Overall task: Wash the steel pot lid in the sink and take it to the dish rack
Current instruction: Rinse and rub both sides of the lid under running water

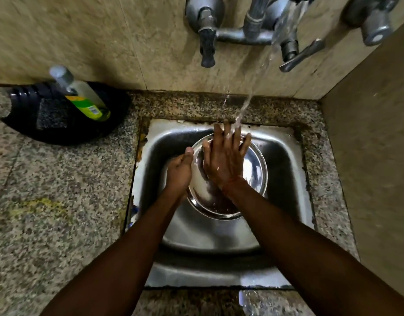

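Where the speckled stone surface (59, 201) runs along the left side, a black holder (59, 124) sits against the tiled wall (82, 37). A dark scrub pad (51, 114) lies in it, and a soap bottle (82, 94) with a grey cap and a green and yellow label leans across it, tilted toward the right.

Further right, a steel sink (285, 160) is set into the surface. The left hand (179, 172) is inside the basin, its grip closed on the left rim of the steel pot lid (253, 169), thumb on top at the edge and the other fingers hidden under it. The lid is held above the sink bottom, tilted, with its shiny concave face turned up toward the camera; wet dark residue shows on its lower part.

The right hand (226, 156) lies flat on the face of the lid, fingers spread and extended, so its grip is open and grasps nothing. A thin reddish thread circles the right wrist.

Above, a tap fitting (253, 28) with several handles is fixed to the wall. A stream of water (244, 106) falls from it and lands on the fingers (231, 131) of the right hand at the far edge of the lid.

A plain side wall (374, 133) closes the right side.
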